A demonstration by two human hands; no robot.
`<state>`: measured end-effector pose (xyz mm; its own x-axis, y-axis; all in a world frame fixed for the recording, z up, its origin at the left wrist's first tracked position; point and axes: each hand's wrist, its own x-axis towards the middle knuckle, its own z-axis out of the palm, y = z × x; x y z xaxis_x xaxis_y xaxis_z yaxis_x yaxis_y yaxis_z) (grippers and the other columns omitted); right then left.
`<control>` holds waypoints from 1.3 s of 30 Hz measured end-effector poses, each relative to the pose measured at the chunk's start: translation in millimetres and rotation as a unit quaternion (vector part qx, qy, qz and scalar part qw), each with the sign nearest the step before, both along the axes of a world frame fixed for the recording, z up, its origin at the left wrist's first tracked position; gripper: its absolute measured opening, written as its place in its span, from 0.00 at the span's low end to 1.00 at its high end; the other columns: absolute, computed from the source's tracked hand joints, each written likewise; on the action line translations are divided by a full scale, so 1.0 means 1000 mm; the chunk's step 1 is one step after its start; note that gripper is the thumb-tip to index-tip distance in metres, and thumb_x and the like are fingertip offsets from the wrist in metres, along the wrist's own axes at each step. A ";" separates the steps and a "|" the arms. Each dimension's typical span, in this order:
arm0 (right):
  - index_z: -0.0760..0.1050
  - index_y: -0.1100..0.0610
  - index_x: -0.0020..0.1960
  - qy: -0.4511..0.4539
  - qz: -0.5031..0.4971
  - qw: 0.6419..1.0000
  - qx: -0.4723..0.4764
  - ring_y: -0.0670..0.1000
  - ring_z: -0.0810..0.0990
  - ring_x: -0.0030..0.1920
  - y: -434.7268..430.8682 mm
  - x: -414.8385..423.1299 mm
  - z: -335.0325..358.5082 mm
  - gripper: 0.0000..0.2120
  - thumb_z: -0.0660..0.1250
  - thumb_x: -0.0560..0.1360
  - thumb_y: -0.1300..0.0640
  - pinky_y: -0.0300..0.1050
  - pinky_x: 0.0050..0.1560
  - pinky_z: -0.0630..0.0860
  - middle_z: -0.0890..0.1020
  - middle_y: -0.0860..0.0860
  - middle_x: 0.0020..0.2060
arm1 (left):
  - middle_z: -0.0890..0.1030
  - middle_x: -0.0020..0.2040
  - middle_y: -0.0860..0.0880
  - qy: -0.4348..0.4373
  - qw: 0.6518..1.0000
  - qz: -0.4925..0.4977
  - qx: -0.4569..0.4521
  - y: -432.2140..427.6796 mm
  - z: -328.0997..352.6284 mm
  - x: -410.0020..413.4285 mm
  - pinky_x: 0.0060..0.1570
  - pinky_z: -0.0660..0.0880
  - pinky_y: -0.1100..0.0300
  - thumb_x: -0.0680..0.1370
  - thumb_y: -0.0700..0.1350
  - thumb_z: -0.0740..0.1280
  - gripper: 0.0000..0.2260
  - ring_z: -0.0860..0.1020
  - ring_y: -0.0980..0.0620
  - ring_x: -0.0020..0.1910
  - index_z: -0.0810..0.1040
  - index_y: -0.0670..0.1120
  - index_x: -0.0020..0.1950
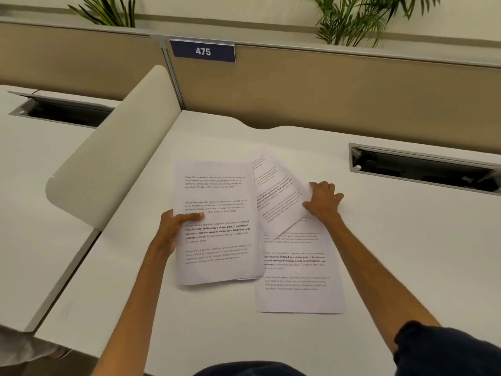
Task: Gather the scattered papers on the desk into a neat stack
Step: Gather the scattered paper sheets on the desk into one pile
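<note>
bare desk (406, 253) right, curved divider (113, 158) left

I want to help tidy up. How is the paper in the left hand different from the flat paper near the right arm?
The left hand grips the held stack, several sheets with its bottom edge lifted; the flat sheet lies alone on the desk, ungripped. The stack overlaps a tilted sheet; the flat sheet sits under it. Both are white pages with the same printed paragraphs.

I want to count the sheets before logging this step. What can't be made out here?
- Stack in the left hand: the sheets below the top sheet are covered by it.
- Tilted sheets under the right hand: overlapping, count unclear.
- Flat sheet: small, blurred print; top corner covered.
</note>
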<state>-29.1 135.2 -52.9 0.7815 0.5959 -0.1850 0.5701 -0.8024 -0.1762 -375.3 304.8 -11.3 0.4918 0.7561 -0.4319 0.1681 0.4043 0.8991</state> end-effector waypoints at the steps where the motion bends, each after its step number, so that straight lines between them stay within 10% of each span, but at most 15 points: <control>1: 0.63 0.52 0.74 -0.007 0.001 1.000 -0.003 0.57 0.65 0.67 0.000 -0.001 0.000 0.32 0.69 0.72 0.53 0.59 0.64 0.63 0.70 0.56 0.65 | 0.87 0.51 0.41 -0.001 1.000 -0.002 -0.001 -0.001 0.000 0.002 0.38 0.83 0.51 0.68 0.32 0.76 0.20 0.86 0.38 0.47 0.82 0.39 0.59; 24: 0.61 0.58 0.74 0.208 -0.145 0.953 0.166 0.62 0.75 0.64 -0.016 0.000 0.019 0.31 0.66 0.72 0.62 0.53 0.64 0.73 0.74 0.61 0.64 | 0.86 0.51 0.38 0.018 0.998 -0.037 -0.048 -0.017 -0.009 0.038 0.44 0.84 0.45 0.67 0.33 0.76 0.20 0.85 0.36 0.48 0.82 0.37 0.59; 32: 0.60 0.65 0.69 0.227 -0.176 0.958 0.008 0.59 0.75 0.54 -0.075 -0.033 0.034 0.32 0.68 0.68 0.65 0.48 0.51 0.74 0.75 0.60 0.58 | 0.87 0.51 0.39 0.008 0.998 -0.043 -0.050 -0.022 -0.011 0.047 0.38 0.84 0.50 0.68 0.32 0.76 0.19 0.86 0.39 0.45 0.82 0.37 0.59; 39: 0.60 0.63 0.71 0.138 -0.216 0.967 -0.001 0.61 0.63 0.71 -0.079 -0.050 0.020 0.38 0.70 0.71 0.42 0.58 0.65 0.66 0.64 0.61 0.69 | 0.86 0.52 0.38 0.022 0.997 -0.054 -0.048 -0.032 -0.010 0.052 0.40 0.84 0.48 0.67 0.33 0.76 0.21 0.86 0.37 0.47 0.81 0.37 0.59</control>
